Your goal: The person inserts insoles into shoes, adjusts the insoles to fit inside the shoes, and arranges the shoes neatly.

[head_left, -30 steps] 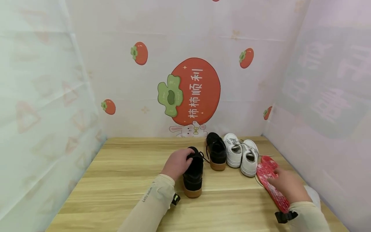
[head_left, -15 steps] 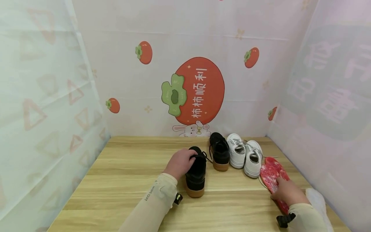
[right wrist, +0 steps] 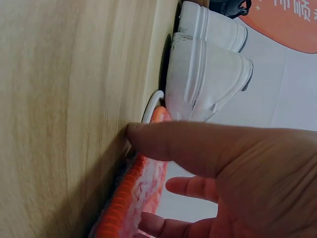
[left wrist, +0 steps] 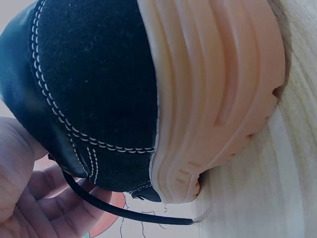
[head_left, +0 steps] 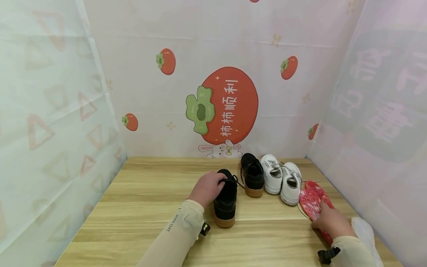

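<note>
In the head view my left hand [head_left: 205, 188] holds a black sneaker [head_left: 225, 212] at its lace opening, thumb over the top. The left wrist view shows this shoe's black side [left wrist: 94, 74] and tan rubber sole, its lace hanging loose beside my fingers. At the right, my right hand [head_left: 332, 223] spans a red-and-white fuzzy insole [head_left: 310, 200], part of a red pair that overlaps. In the right wrist view my thumb [right wrist: 168, 141] is at the insole's orange stitched edge [right wrist: 119, 213], with the fingers over its fuzzy face.
Another black sneaker [head_left: 252, 177] stands behind the held one. Two white sneakers [head_left: 290, 187] stand beside it, a loose lace trailing near the insoles. A white fuzzy piece [head_left: 365, 231] lies right of my right hand. Printed cloth walls [head_left: 150, 85] enclose the wooden table [head_left: 150, 193].
My right hand has come down from above the red insoles onto the near one, and the insoles have spread slightly apart. The left hand stays on the black sneaker.
</note>
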{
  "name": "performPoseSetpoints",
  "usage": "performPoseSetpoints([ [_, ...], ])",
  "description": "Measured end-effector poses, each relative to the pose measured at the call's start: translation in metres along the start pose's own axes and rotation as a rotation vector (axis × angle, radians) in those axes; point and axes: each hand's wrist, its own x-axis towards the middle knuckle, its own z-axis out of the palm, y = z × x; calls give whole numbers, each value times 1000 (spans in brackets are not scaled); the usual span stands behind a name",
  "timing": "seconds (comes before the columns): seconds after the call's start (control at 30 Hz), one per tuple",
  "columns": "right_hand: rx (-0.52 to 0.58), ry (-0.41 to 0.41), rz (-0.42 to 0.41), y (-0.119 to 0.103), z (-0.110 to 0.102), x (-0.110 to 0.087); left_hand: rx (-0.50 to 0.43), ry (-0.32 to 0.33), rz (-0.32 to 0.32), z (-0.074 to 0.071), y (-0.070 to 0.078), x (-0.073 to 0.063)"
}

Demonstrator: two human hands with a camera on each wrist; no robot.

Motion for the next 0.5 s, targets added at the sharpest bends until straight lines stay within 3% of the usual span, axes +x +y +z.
performPoseSetpoints([
  [0.3, 87, 35, 26, 6, 7, 3, 2, -7, -4, 1, -1, -1],
  [0.5, 136, 166, -21, 8, 3, 2, 4, -16, -13, 0, 0, -1],
])
